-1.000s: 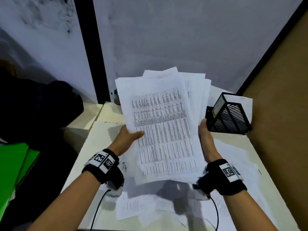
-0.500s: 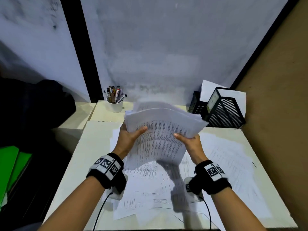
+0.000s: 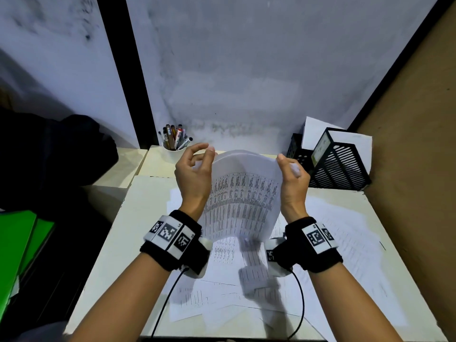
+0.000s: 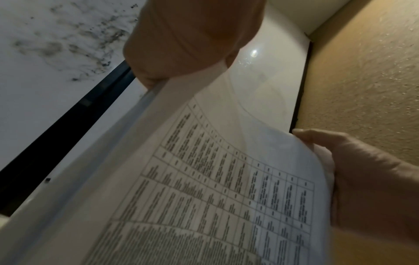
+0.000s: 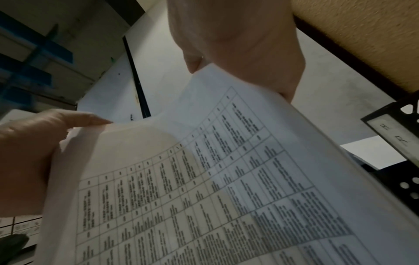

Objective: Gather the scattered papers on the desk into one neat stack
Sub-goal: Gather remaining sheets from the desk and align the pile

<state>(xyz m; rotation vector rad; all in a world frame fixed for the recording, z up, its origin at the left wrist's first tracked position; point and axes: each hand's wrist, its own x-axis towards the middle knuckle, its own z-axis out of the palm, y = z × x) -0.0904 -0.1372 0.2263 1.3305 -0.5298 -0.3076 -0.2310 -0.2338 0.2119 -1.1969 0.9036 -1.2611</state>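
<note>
While both hands grip it, paper sheaf (image 3: 243, 193) upright

A cream desk (image 3: 118, 233) stands in a corner – stained white wall (image 3: 246, 70) behind, tan board (image 3: 419, 169) right, black post (image 3: 125, 70) left.

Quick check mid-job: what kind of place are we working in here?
Most likely an office desk set in a corner. A cup of pens stands at the back, black mesh file holders hold paper on the right, and printed table sheets cover the desk.
</note>
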